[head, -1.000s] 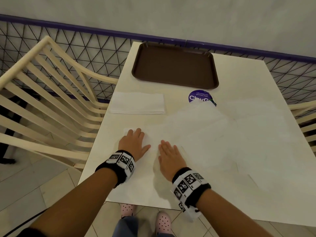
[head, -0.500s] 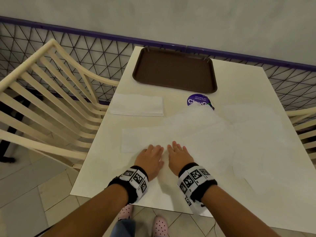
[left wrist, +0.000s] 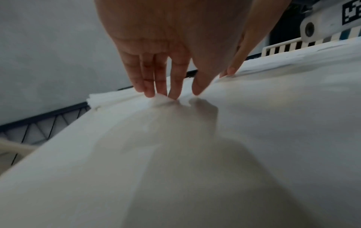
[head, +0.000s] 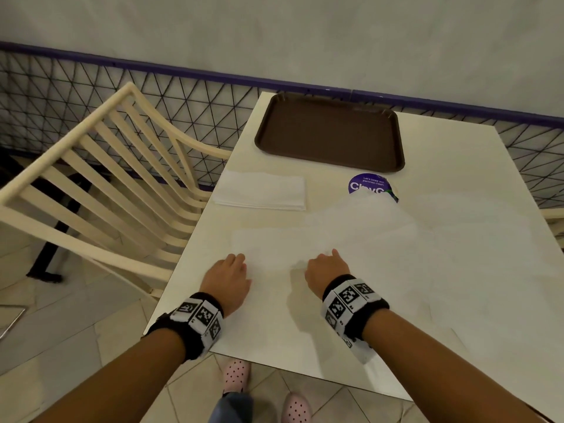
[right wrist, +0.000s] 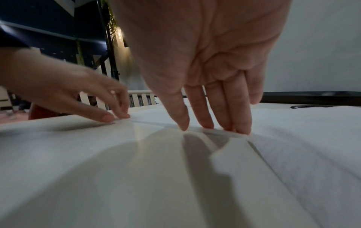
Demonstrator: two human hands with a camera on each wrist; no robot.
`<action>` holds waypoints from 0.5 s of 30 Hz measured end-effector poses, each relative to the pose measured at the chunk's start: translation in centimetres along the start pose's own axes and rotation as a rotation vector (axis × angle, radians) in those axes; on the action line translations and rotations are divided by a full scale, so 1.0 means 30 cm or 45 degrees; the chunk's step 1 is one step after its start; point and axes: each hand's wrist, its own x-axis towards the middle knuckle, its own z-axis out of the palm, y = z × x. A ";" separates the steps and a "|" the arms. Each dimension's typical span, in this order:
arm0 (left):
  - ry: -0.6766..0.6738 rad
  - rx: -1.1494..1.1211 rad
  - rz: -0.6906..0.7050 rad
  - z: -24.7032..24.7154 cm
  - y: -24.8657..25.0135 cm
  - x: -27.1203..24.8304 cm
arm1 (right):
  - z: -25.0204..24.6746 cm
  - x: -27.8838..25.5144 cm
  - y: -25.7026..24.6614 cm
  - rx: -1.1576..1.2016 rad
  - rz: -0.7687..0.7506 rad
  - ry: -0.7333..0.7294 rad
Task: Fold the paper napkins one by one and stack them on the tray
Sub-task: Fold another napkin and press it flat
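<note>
A white unfolded napkin (head: 293, 244) lies flat on the white table (head: 274, 331) in front of me. My left hand (head: 236, 259) touches its near left edge; the left wrist view shows the straight fingertips (left wrist: 171, 94) bunching the paper a little, thumb apart. My right hand (head: 332, 256) presses straight fingers (right wrist: 207, 125) on the near edge further right, where a low fold of paper rises. A stack of folded napkins (head: 261, 190) sits at the left. The brown tray (head: 329, 132) at the far end holds nothing.
More loose white napkins (head: 464, 239) overlap across the right of the table, partly covering a round purple sticker (head: 367, 186). A cream slatted chair (head: 106, 190) stands at the left. A black mesh railing (head: 168, 99) runs behind the table.
Both hands lay flat side by side on the napkin; they have since slid apart along its near edge and tipped up onto their fingertips.
</note>
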 end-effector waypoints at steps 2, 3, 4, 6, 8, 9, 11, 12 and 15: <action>0.039 0.032 -0.013 -0.036 0.008 0.042 | -0.021 0.010 -0.003 -0.007 -0.014 0.019; 0.037 0.039 -0.006 -0.051 0.012 0.067 | -0.029 0.015 -0.005 -0.012 -0.020 0.026; 0.027 0.010 0.013 -0.058 0.014 0.092 | -0.037 0.020 -0.006 -0.012 -0.024 0.031; -0.104 -0.066 0.017 -0.067 0.024 0.135 | -0.046 0.027 -0.009 0.012 -0.030 0.040; -0.165 -0.016 0.031 -0.063 0.046 0.157 | -0.047 0.031 -0.014 0.035 -0.041 0.066; -0.111 0.042 0.040 -0.059 0.059 0.160 | -0.045 0.033 -0.018 0.041 -0.045 0.081; -0.049 0.115 0.084 -0.048 0.070 0.172 | -0.040 0.038 -0.028 0.056 -0.036 0.098; 0.022 0.102 0.113 -0.032 0.067 0.182 | -0.037 0.041 -0.032 0.052 -0.028 0.098; -0.084 0.165 0.218 -0.091 0.046 0.178 | -0.040 0.042 -0.022 -0.050 -0.035 0.092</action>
